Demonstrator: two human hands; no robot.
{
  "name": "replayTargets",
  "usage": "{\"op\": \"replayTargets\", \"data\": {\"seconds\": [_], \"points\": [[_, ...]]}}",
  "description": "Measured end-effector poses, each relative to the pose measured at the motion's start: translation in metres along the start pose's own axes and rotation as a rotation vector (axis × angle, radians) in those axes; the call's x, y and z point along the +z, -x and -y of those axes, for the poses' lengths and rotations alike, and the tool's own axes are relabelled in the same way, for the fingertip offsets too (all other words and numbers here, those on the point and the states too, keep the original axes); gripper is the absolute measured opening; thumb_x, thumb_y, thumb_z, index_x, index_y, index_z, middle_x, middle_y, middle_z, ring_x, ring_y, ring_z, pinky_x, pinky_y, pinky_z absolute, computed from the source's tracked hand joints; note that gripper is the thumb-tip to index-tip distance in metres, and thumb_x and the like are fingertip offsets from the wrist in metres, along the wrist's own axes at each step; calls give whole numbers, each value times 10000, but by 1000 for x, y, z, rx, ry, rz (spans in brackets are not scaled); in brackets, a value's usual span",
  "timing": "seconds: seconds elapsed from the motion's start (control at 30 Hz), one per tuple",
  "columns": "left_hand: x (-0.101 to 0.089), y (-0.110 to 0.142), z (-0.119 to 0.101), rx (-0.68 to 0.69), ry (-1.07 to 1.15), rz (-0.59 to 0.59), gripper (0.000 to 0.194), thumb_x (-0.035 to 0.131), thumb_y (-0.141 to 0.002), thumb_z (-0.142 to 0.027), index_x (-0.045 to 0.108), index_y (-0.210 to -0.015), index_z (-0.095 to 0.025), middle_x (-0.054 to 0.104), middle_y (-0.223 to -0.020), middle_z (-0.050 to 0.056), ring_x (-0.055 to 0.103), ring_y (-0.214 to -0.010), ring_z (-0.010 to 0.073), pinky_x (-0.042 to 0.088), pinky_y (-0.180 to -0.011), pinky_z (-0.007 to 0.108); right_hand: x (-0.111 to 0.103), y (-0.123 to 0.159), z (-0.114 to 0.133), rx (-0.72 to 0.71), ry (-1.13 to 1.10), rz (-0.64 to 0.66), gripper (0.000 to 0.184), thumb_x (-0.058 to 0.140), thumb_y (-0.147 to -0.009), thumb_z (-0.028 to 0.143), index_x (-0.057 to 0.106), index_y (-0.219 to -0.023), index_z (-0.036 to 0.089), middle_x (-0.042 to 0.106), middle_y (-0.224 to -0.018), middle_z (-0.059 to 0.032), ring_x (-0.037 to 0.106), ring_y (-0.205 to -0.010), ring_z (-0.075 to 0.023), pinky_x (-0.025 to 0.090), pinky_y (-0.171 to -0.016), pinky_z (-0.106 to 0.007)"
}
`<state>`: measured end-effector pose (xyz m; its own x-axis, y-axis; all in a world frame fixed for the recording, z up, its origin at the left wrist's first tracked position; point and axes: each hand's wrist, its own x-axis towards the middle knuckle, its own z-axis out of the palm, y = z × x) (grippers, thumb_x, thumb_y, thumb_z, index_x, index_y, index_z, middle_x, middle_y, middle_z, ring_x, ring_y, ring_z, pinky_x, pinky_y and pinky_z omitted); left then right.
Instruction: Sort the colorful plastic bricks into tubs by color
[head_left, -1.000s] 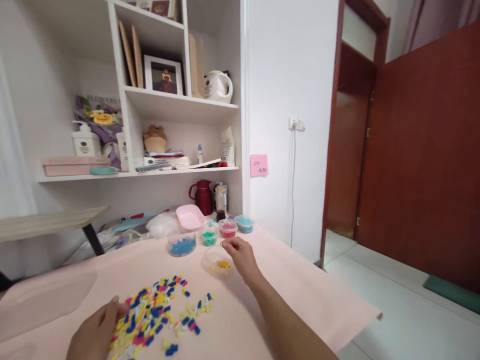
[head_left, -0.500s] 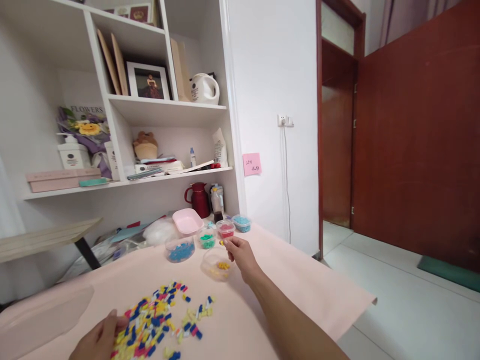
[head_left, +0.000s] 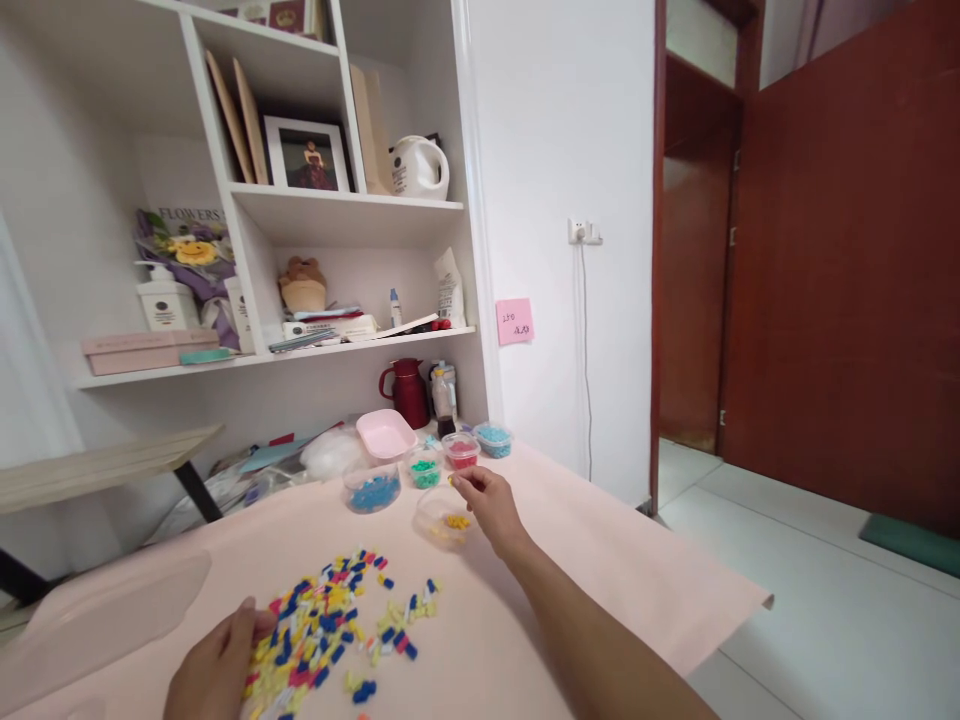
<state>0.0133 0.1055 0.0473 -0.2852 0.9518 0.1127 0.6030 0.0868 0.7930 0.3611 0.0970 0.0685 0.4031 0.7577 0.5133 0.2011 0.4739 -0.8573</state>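
My right hand [head_left: 491, 510] is closed in a pinch on a small yellow piece [head_left: 451, 481], held above a clear round tub [head_left: 426, 520] with several yellow pieces [head_left: 457, 522] in it. At the near left edge of a loose pile of small coloured pieces [head_left: 319, 625] rests my left hand [head_left: 214, 660]. Its thumb and fingers are drawn together, and whatever may be between them is hidden. Blue, yellow, white and pink pieces make up the pile, with some scattered to its right.
Behind the yellow tub stand tubs of blue pieces [head_left: 373, 490], green pieces [head_left: 425, 470], red pieces [head_left: 462, 450] and light blue pieces [head_left: 493, 438]. A pink basin [head_left: 386, 433], a dark red jug [head_left: 409, 393] and a bottle [head_left: 444, 405] are farther back, beneath white shelves [head_left: 352, 205].
The view has turned slightly left, so everything sits a little farther right. My right hand still pinches the yellow piece over the tub; my left hand stays beside the pile.
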Motion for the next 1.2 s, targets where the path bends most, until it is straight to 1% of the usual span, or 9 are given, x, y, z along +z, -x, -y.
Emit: {"op": "replayTargets", "data": {"seconds": [0.1, 0.27, 0.6, 0.67, 0.73, 0.87, 1.03, 1.1, 1.2], "points": [[0, 2, -1, 5, 8, -6, 402, 431, -680, -558, 685, -627, -252, 773, -816, 33, 662, -951, 309, 463, -833, 374, -1, -2, -5, -52, 44, -23, 218, 619, -753, 381, 696, -766, 178, 625, -701, -9, 513, -623, -146, 436, -576, -261], [1, 4, -1, -10, 32, -12, 409, 427, -695, -553, 691, -644, -245, 770, -800, 43, 667, -926, 312, 471, -811, 376, -5, -3, -8, -144, 138, -71, 168, 629, -744, 334, 723, -783, 202, 591, -750, -16, 521, -656, -158, 453, -666, -299], [9, 12, 1, 23, 68, -57, 414, 423, -755, -541, 678, -670, -227, 762, -793, 54, 675, -857, 287, 465, -762, 349, -6, 6, -11, -265, 237, -21, 268, 512, -862, 328, 722, -990, 222, 585, -872, -51, 544, -770, -190, 467, -769, -341], [10, 13, 2, 33, 78, -67, 418, 417, -771, -531, 680, -669, -223, 762, -791, 61, 676, -852, 288, 465, -761, 352, -1, 12, -6, -327, 262, 57, 283, 482, -891, 319, 711, -1026, 221, 581, -895, -58, 552, -797, -193, 467, -782, -340], [11, 15, 2, 59, 84, -72, 421, 418, -785, -523, 684, -673, -217, 762, -794, 66, 675, -853, 286, 461, -766, 349, 8, 21, 0, -375, 264, 191, 296, 462, -912, 308, 696, -1074, 227, 577, -930, -67, 562, -856, -203, 468, -811, -343], [12, 17, 3, 78, 88, -69, 428, 414, -810, -500, 690, -661, -209, 760, -798, 76, 675, -835, 279, 455, -757, 343, 32, 42, 7, -415, 289, 548, 348, 481, -915, 287, 615, -1235, 258, 559, -1111, -84, 540, -1051, -223, 431, -948, -371], [15, 18, 5, 73, 104, -81, 425, 418, -825, -488, 683, -642, -211, 760, -787, 75, 680, -819, 272, 451, -751, 340, 55, 67, 4, -453, 465, 939, 442, 489, -923, 315, 507, -1363, 284, 505, -1352, -89, 462, -1233, -247, 341, -1045, -405], [16, 18, 5, 80, 97, -74, 428, 410, -833, -489, 680, -644, -216, 758, -790, 69, 677, -820, 266, 444, -751, 338, 60, 73, 2, -495, 529, 1023, 460, 497, -925, 353, 488, -1381, 294, 488, -1403, -92, 440, -1271, -268, 307, -1064, -432], [16, 19, 5, 85, 86, -64, 436, 393, -841, -485, 674, -640, -219, 753, -787, 64, 673, -814, 259, 437, -751, 338, 62, 73, 2, -526, 533, 1053, 376, 446, -955, 365, 564, -1308, 312, 532, -1378, -71, 484, -1234, -261, 313, -1050, -440]]}}
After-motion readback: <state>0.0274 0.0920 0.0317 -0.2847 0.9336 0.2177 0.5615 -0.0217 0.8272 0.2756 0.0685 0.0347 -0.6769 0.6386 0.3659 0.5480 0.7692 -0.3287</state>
